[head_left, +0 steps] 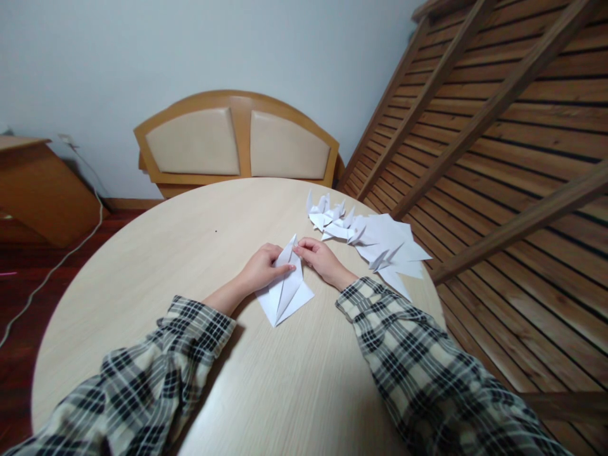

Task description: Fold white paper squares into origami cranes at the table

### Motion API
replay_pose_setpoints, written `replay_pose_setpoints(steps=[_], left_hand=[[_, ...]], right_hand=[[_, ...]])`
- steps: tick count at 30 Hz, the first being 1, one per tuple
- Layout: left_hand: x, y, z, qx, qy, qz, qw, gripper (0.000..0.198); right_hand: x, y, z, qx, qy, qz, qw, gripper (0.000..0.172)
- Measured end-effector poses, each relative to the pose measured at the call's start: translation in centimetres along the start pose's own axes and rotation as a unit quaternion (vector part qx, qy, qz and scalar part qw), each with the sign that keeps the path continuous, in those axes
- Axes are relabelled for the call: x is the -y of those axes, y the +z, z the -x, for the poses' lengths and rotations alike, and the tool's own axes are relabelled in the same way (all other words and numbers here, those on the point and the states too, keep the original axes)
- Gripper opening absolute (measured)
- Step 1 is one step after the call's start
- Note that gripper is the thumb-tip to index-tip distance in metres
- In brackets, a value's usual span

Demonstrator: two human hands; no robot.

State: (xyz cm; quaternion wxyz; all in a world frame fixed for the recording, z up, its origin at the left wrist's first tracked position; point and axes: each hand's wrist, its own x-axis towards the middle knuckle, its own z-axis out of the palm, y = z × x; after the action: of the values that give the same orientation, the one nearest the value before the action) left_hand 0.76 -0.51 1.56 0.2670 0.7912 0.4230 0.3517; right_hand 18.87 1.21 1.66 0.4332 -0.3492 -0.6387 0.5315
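Observation:
A partly folded sheet of white paper [287, 294] lies on the round table, with a raised pointed flap at its far end and open layers toward me. My left hand [265, 269] grips it from the left, thumb across the top of the fold and fingers around its far side. On the right edge of the flap, my right hand [319, 256] pinches the paper between thumb and forefinger near the tip. Several finished white paper cranes [332, 218] stand beyond my right hand.
Loose white paper sheets [396, 237] lie under and beside the cranes near the right edge of the round table [142, 285]. A padded wooden headboard [242, 139] stands behind the table. Slatted wood [498, 126] rises at the right, and a cable [57, 266] trails at the left.

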Motion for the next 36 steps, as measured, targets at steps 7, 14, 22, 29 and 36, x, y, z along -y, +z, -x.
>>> replay_pose_setpoints(steps=[7,14,22,29,36], left_hand=[[-0.14,-0.05,-0.02,0.016,0.018,-0.004,1.000,0.021],[-0.12,-0.05,-0.06,0.033,0.037,-0.028,0.998,0.019],[-0.34,-0.05,0.00,-0.010,0.015,-0.002,1.000,0.036],[-0.14,-0.05,0.07,-0.039,0.004,0.039,0.998,0.037],[-0.48,-0.13,0.15,-0.050,-0.008,0.060,0.997,0.035]], right_hand=[[-0.10,-0.06,-0.07,-0.036,0.035,-0.029,0.998,0.023],[-0.39,-0.15,-0.29,-0.067,0.049,-0.069,0.994,0.022],[-0.42,-0.27,-0.31,-0.067,0.042,-0.080,0.994,0.023],[-0.11,0.10,0.01,-0.043,0.041,-0.045,0.997,0.026],[-0.04,-0.08,0.12,-0.022,0.034,-0.036,0.999,0.033]])
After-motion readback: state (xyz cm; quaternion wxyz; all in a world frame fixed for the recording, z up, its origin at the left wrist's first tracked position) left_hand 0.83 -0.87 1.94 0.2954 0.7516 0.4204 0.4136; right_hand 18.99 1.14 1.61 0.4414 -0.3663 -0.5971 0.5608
